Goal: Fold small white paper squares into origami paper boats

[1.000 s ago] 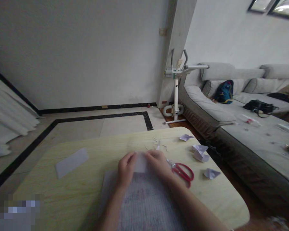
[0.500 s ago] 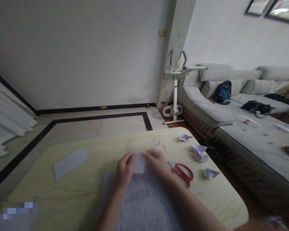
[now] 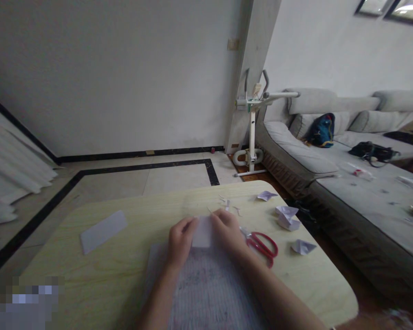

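Observation:
A small white piece of paper (image 3: 203, 233) is pinched between my two hands, above the far end of a lined sheet with writing (image 3: 203, 284). My left hand (image 3: 181, 238) is closed on its left edge. On the right edge, my right hand (image 3: 227, 229) grips it with curled fingers. Red-handled scissors (image 3: 263, 247) lie just right of my right hand, their blades partly hidden by it. Thin paper scraps (image 3: 227, 205) are scattered beyond my hands. Folded paper pieces (image 3: 287, 217) rest along the table's right side.
A white paper strip (image 3: 103, 231) lies on the left of the wooden table (image 3: 117, 284). Beyond the right edge stands a grey sofa (image 3: 358, 201) with a blue backpack (image 3: 323, 130) and a black bag (image 3: 373, 152). White exercise equipment (image 3: 252, 133) is by the wall.
The view has shifted slightly, so everything sits a little further right. Both hands keep hold of the paper in nearly the same pose.

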`<state>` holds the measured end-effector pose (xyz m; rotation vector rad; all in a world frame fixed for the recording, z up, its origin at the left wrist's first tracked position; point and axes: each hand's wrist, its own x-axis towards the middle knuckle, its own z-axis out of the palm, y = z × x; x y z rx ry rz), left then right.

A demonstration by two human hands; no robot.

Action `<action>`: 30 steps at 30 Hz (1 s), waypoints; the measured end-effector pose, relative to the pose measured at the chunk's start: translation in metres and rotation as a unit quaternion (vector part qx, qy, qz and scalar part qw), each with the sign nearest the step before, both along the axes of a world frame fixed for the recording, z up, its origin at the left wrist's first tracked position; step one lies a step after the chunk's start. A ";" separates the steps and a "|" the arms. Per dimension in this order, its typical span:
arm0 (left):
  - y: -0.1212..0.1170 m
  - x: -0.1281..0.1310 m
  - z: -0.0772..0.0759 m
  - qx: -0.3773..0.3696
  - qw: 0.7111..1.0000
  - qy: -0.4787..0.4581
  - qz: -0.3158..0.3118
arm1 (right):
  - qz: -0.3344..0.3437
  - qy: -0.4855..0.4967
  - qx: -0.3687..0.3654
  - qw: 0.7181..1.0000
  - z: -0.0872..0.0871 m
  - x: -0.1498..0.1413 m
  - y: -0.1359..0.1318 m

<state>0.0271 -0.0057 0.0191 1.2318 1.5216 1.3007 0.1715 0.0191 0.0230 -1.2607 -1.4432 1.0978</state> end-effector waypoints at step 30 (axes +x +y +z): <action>0.000 0.005 -0.009 0.019 0.999 -0.041 -0.006 | 0.015 0.045 -0.054 0.997 -0.010 0.003 0.009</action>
